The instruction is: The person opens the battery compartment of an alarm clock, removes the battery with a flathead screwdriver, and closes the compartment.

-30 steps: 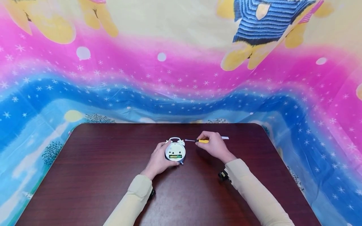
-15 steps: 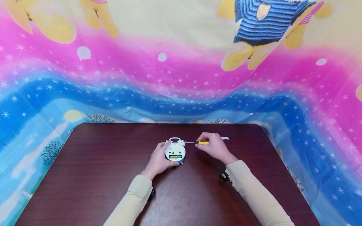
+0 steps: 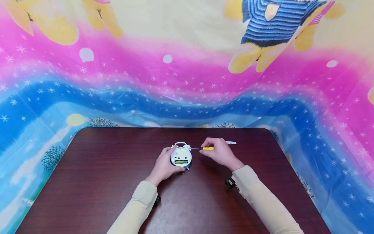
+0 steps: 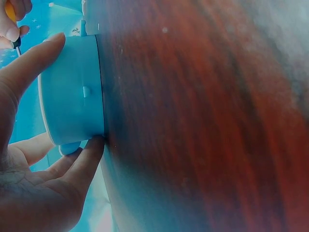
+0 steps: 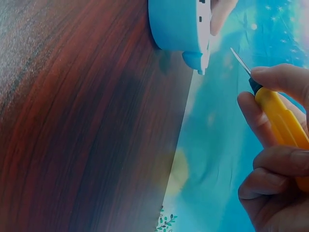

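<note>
A white twin-bell alarm clock (image 3: 181,152) lies on its face on the table, back upward. A battery (image 3: 181,162) shows in the uncovered slot in its back. My left hand (image 3: 163,165) grips the clock by its rim, with the thumb at the lower edge; the left wrist view shows thumb and fingers on opposite sides of the casing (image 4: 70,92). To the right of the clock, my right hand (image 3: 220,153) holds a screwdriver (image 5: 280,116) with a yellow handle and thin metal shaft. The shaft points left toward the bells, and its tip stands apart from the casing in the right wrist view.
A small flat white piece (image 3: 231,142) lies behind the right hand on the dark wooden table (image 3: 102,182). Beyond the table's far edge hangs a patterned cloth (image 3: 187,74), which also runs along both sides.
My right hand and the screwdriver have shifted slightly left and down in the head view. The clock and my left hand have stayed in place.
</note>
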Available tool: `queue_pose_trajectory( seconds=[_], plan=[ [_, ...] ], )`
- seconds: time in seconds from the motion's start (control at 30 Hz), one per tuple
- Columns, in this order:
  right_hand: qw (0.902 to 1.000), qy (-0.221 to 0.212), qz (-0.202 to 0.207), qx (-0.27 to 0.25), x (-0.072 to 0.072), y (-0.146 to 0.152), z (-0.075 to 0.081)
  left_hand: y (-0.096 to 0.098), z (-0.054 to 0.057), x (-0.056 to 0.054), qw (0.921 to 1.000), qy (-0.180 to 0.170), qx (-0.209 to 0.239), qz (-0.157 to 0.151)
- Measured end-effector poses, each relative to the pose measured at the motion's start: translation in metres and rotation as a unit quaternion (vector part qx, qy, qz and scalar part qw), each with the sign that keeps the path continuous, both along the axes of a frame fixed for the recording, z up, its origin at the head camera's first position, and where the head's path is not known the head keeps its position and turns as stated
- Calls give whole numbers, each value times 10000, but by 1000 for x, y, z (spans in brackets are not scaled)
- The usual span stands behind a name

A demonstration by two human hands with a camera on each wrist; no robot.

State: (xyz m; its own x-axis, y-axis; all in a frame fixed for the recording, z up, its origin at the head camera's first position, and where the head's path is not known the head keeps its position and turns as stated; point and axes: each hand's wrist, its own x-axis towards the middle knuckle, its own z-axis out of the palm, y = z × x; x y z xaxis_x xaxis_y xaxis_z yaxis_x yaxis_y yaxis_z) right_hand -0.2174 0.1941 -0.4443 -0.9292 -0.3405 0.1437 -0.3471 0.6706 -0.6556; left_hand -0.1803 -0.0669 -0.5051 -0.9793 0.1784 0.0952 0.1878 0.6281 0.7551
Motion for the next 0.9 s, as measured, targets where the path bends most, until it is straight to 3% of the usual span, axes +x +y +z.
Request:
queue_pose_trajectory(
  seconds=[0.9],
  plan=[
    [9934, -76, 492, 1030, 5, -10, 8, 0, 0, -1, 10000, 41, -5, 1]
  ],
)
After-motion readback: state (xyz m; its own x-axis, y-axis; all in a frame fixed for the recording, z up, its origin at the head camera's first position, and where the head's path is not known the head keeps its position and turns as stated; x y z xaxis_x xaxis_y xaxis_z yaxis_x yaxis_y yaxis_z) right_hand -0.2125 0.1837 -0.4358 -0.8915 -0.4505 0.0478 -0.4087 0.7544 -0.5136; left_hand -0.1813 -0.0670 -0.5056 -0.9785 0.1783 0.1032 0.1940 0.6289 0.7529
